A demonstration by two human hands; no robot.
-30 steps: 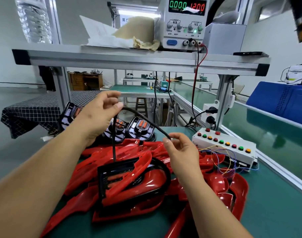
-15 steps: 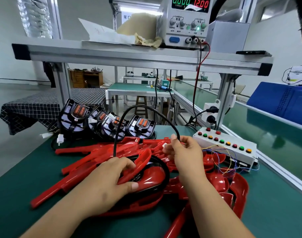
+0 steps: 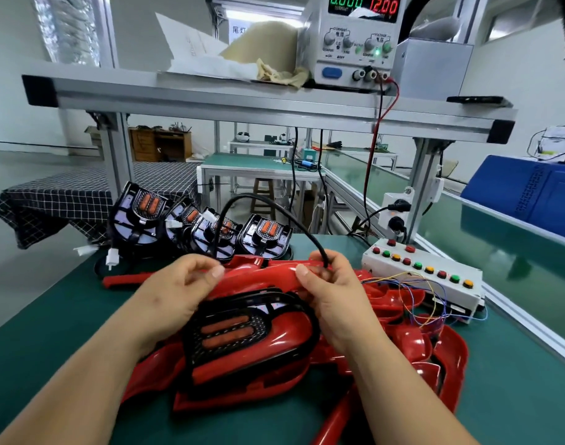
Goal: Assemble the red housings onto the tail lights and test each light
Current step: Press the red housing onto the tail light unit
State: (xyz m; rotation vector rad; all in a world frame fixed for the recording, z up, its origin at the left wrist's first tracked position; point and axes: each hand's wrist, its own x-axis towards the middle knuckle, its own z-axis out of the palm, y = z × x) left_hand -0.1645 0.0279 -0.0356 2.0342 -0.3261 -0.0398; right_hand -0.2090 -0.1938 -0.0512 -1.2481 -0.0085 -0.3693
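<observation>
- Head view: your left hand (image 3: pixel 175 297) is curled round the left end of a red housing (image 3: pixel 261 277), thumb pressed on its top edge, so that hand is clamped on the part.
- Your right hand (image 3: pixel 335 297) grips the right end of the same housing, thumb on the near face, fingers wrapped over the back. A black cable (image 3: pixel 274 208) runs into that fist too.
- The cable arches up from behind the housing near your left hand and comes down into your right hand.
- The tail light (image 3: pixel 233 332) you are working on sits between your wrists, black frame towards you, two orange strips showing. The held housing lies across its far edge and touches it. You cannot tell whether it is fully seated.
- Under and to the right of it is a pile of loose red housings (image 3: pixel 435 354) on the green mat (image 3: pixel 49 348).
- A row of other tail lights (image 3: pixel 268 231) stands upright at the back of the mat, beyond your hands.
- The white button box (image 3: pixel 445 293) lies just right of your right hand, thin coloured wires (image 3: pixel 416 284) trailing from it.
- On the shelf (image 3: pixel 210 97) above, the power supply (image 3: pixel 348 62) reads 0.000 and 12.00.
</observation>
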